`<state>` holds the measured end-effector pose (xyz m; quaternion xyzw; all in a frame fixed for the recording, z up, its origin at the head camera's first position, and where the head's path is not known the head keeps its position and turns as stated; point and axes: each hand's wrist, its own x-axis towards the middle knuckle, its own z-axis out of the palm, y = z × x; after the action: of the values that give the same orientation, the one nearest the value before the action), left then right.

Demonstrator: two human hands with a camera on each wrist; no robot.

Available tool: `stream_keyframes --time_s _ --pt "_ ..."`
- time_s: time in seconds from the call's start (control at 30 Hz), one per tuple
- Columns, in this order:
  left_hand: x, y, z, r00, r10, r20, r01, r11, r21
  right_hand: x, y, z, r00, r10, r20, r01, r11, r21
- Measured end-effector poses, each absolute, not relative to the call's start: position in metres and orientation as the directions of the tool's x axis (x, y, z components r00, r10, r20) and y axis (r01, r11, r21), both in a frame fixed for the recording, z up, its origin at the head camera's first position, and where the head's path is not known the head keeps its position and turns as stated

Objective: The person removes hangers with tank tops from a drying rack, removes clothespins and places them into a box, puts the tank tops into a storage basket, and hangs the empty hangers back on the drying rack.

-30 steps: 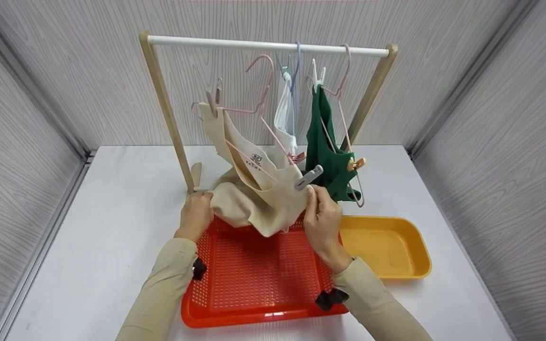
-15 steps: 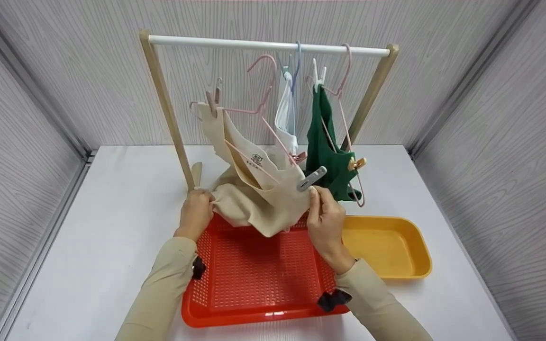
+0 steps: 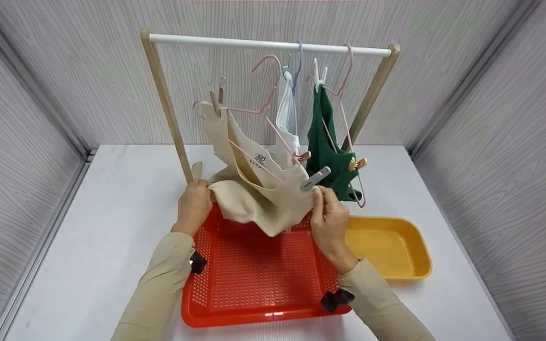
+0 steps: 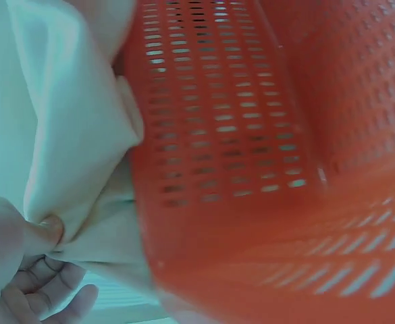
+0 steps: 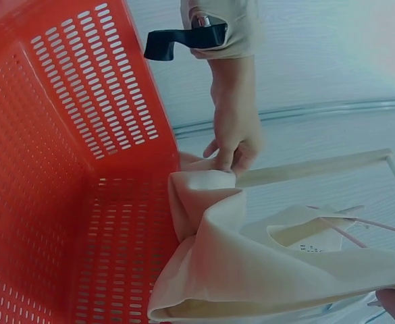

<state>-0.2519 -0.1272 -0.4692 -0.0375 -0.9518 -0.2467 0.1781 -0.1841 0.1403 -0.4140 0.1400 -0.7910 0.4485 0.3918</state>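
Note:
A beige garment (image 3: 263, 199) with a small dark print is clipped to a pink hanger (image 3: 273, 90), whose hook stands off the rail. A brown clothespin (image 3: 216, 102) grips its far shoulder and a grey clothespin (image 3: 316, 178) its near one. My left hand (image 3: 194, 207) pinches the garment's left edge, thumb against curled fingers in the left wrist view (image 4: 35, 263). Just below the grey clothespin, my right hand (image 3: 330, 222) pinches the garment's right edge between thumb and fingers. Cloth between the hands sags in folds over the back of a red basket (image 3: 266, 315).
A rack with a white rail (image 3: 235, 42) and wooden legs stands behind. A white garment (image 3: 286, 113) on a blue hanger and a green garment (image 3: 325, 137) on a pink hanger hang from it. A yellow tray (image 3: 386, 251) sits right of the basket.
My left hand has moved slightly up and away. My right hand has shifted a little to the right, and the beige garment and its hanger have shifted right too.

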Motion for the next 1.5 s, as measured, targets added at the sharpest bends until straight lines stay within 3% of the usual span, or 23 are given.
stream_keyframes --time_s 0.4,1.0,1.5 --pt "-0.247 -0.119 -0.435 -0.901 -0.051 0.430 0.233 0.779 0.582 -0.183 0.143 -0.413 -0.688 0.125 0.715 -0.553 0.549 -0.627" --pt "-0.218 -0.093 -0.389 -0.818 0.025 0.575 0.425 0.699 0.575 -0.192 0.155 -0.412 -0.647 0.082 0.758 -0.634 0.496 -0.594" --pt "-0.177 -0.060 -0.380 -0.865 0.190 0.464 0.487 0.542 0.685 -0.199 0.173 -0.418 -0.635 0.006 0.773 -0.681 0.467 -0.564"
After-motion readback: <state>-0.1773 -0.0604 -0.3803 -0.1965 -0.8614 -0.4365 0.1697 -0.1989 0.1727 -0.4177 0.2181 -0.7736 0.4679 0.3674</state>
